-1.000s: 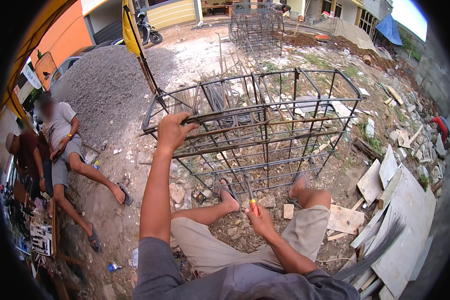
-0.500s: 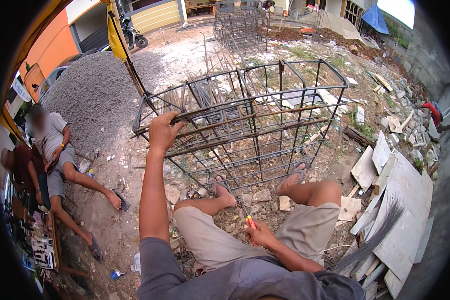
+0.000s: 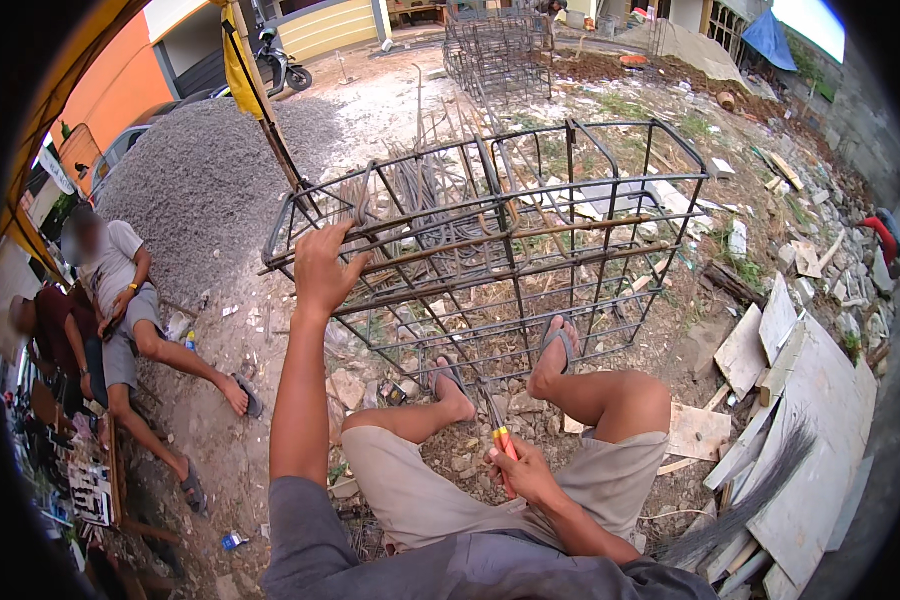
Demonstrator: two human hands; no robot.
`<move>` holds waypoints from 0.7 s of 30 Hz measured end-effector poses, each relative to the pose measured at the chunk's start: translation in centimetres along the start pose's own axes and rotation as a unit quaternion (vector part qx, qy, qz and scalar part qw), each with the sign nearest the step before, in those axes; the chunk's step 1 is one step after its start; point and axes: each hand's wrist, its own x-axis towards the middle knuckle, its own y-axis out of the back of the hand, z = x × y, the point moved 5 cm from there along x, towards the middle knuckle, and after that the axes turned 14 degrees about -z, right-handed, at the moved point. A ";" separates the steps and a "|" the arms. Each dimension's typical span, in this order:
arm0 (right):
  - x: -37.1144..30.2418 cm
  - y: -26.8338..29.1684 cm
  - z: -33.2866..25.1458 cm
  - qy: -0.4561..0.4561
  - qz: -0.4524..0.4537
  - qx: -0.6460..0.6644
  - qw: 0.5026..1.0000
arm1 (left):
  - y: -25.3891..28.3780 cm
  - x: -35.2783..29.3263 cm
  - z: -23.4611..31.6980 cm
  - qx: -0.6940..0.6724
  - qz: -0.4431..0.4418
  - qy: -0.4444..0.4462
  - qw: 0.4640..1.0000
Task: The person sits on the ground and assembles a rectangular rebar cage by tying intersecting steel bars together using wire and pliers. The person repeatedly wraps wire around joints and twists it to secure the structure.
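Observation:
In front of my legs stands a rebar cage (image 3: 511,238), a long open box of dark and rusty steel bars. My left hand (image 3: 322,272) is wrapped over the bars at its near left end, thumb apart from the fingers. Between my knees my right hand (image 3: 526,474) grips pincers (image 3: 505,441) with red and yellow handles. Their dark jaws point away from me, close to the cage's lower bars; whether they touch a bar or wire is unclear. My sandalled feet rest at the cage's near lower edge.
A bundle of thin wire (image 3: 770,500) lies on broken boards (image 3: 820,440) at right. Two people sit at left, one in a grey shirt (image 3: 122,245). A gravel heap (image 3: 210,190), a pole (image 3: 265,115) and more cages (image 3: 497,60) stand beyond. Rubble covers the ground.
My right foot has shifted left along the cage, and that knee has come slightly inward. The view has turned a little. Both hands keep their holds.

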 end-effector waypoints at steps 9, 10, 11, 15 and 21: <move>0.1 1.8 -6.1 0.222 0.202 -0.292 0.908 | -5.4 -7.4 11.6 -0.212 0.101 -0.026 0.972; -0.2 1.5 -7.8 0.204 0.199 -0.297 0.911 | -8.5 -9.5 13.2 -0.443 -0.035 0.054 0.894; -0.3 1.6 -9.0 0.185 0.199 -0.300 0.914 | -11.1 -11.4 15.5 -0.564 -0.126 0.096 0.810; 0.8 2.3 -9.2 0.285 0.180 -0.372 0.865 | -18.7 -14.7 20.2 -0.842 -0.192 0.205 0.462; 0.4 2.4 -4.2 0.147 0.171 0.013 0.974 | -17.5 -13.0 19.1 -0.848 -0.072 0.274 0.447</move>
